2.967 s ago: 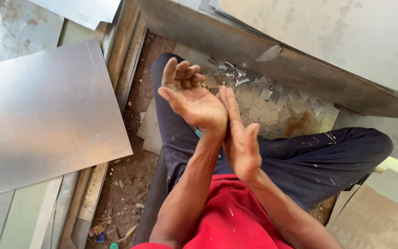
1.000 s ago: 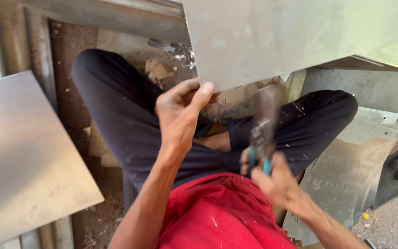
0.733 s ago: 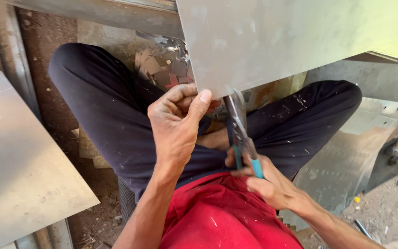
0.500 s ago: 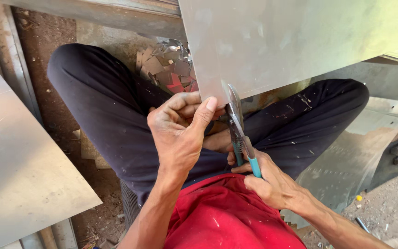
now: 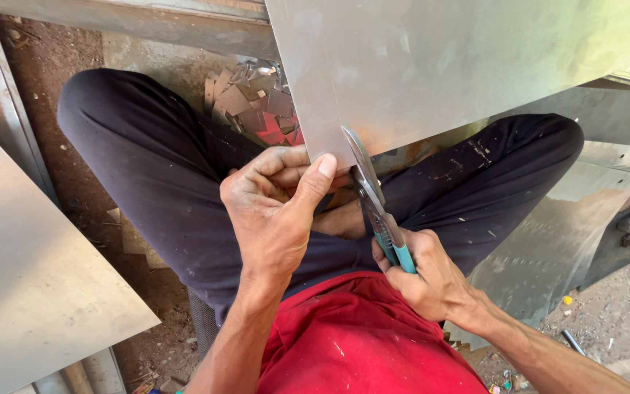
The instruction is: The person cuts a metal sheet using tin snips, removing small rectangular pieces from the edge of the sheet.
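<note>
Nearby, offcuts (image 5: 257, 102) behind sheet (image 5: 432, 66) — left hand (image 5: 275, 211) pinching its edge, right hand (image 5: 424, 273) gripping snips (image 5: 373, 197).

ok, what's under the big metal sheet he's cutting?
Under the metal sheet: a pile of small metal offcuts at its left edge, and the right knee below its lower edge. Anything further beneath is covered.

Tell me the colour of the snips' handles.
Teal-blue handles in the right hand, head view.
</note>
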